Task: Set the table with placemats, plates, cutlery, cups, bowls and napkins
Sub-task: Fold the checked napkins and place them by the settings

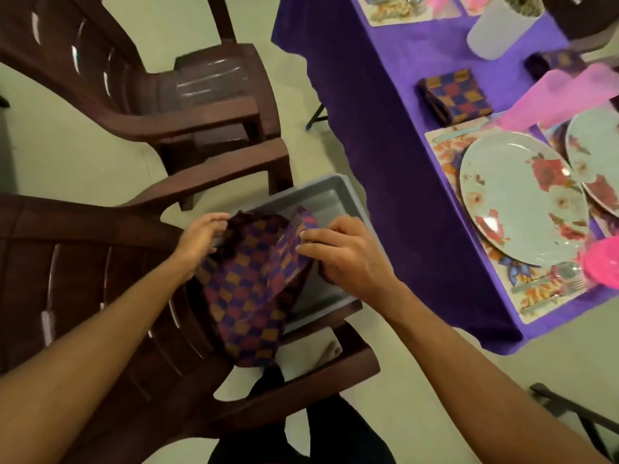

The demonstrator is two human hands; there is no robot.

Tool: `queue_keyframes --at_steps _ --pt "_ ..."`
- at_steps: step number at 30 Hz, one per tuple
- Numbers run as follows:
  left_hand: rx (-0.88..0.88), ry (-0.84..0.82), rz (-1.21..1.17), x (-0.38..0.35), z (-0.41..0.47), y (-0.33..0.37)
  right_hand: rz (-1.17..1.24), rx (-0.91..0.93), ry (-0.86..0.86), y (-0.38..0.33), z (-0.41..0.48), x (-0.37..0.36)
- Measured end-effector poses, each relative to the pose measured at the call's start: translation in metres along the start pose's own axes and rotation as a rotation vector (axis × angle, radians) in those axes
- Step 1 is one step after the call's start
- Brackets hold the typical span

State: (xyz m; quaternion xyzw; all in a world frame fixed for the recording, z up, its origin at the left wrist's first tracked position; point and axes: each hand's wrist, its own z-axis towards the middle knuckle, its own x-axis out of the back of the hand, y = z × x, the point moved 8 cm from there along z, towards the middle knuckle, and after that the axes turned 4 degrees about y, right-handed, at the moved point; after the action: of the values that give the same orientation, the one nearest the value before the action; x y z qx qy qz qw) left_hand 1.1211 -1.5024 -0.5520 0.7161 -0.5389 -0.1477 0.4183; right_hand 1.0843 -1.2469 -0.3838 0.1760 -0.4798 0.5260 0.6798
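A checked purple, red and orange cloth napkin (248, 289) hangs unfolded over a grey tray (321, 199) that rests on a brown plastic chair (100, 296). My left hand (201, 236) grips its upper left edge and my right hand (341, 252) pinches its upper right corner. On the purple-covered table (385, 95) at right lie a folded napkin of the same pattern (455, 95), floral placemats (445, 152) and pale floral plates (522, 195). Cutlery (556, 279) lies on the near end of the placemat, beside a pink cup (603, 259).
A second brown chair (187, 95) stands further back on the left. A white tumbler (502, 25) and pink things (562, 95) sit on the table's far part. A dark folding frame (576, 416) shows at the lower right on the pale floor.
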Motion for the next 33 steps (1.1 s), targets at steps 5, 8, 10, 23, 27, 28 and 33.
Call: queue_keyframes --at_steps 5,8,10,23,27,28,33 --pt "-0.229 -0.270 0.263 -0.067 -0.021 0.016 -0.008 0.034 0.071 -0.027 -0.021 0.016" --pt "-0.040 -0.298 0.148 -0.094 -0.026 0.001 0.038 -0.027 0.055 -0.036 -0.037 0.028" --pt "0.138 -0.277 -0.044 -0.105 -0.029 -0.018 0.078 -0.086 0.098 -0.039 -0.048 0.036" --pt "0.396 -0.473 0.017 -0.107 -0.033 -0.053 0.235 -0.387 0.152 -0.038 -0.125 0.043" --pt "0.376 -0.397 -0.015 -0.112 -0.036 -0.045 0.303 -0.656 0.246 -0.015 -0.141 0.049" --pt "0.370 -0.396 -0.015 -0.115 -0.036 -0.042 0.322 -0.712 0.252 -0.012 -0.144 0.050" --pt "0.181 -0.355 0.194 -0.124 -0.040 -0.013 0.660 -1.160 0.377 0.007 -0.163 0.045"
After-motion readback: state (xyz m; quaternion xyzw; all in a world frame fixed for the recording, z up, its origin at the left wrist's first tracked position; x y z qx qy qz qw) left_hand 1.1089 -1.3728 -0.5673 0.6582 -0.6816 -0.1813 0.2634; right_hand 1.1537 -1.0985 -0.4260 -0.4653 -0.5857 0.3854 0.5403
